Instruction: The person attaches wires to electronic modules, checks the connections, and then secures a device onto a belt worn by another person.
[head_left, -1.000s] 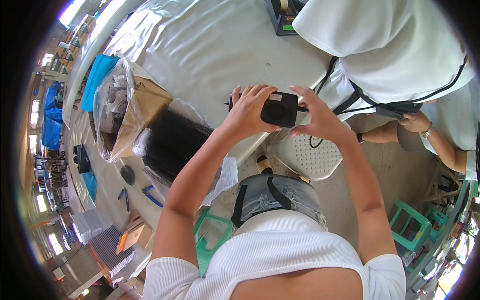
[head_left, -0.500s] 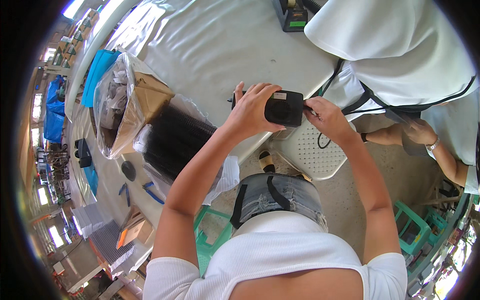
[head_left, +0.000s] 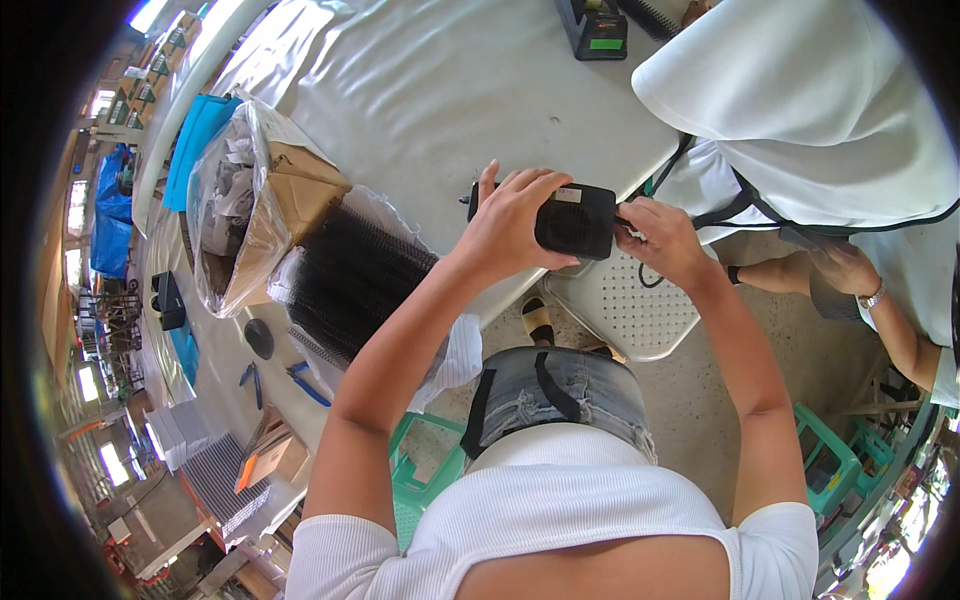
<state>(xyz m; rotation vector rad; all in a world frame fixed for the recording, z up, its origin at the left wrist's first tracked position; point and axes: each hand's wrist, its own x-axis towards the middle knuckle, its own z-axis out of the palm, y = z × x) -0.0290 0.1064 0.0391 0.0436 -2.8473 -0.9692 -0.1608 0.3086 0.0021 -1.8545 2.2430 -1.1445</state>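
Note:
I hold a small black boxy device (head_left: 575, 220) with a round grille on its face, over the edge of a grey table (head_left: 440, 100). My left hand (head_left: 510, 225) wraps around its left side with fingers over the top. My right hand (head_left: 655, 235) pinches its right end, where a thin black cord comes out. A white perforated plastic stool (head_left: 625, 305) stands on the floor just below the device.
A pile of black comb-like parts (head_left: 350, 275) in clear plastic lies left of my arm, beside an open cardboard box (head_left: 290, 195) in a bag. Another person in white (head_left: 800, 110) sits at the right. Blue pliers (head_left: 300, 375), green stools (head_left: 420, 480).
The device and both hands have shifted slightly right and down. My right hand slid from cupping the device's side to pinching its right end at the cord.

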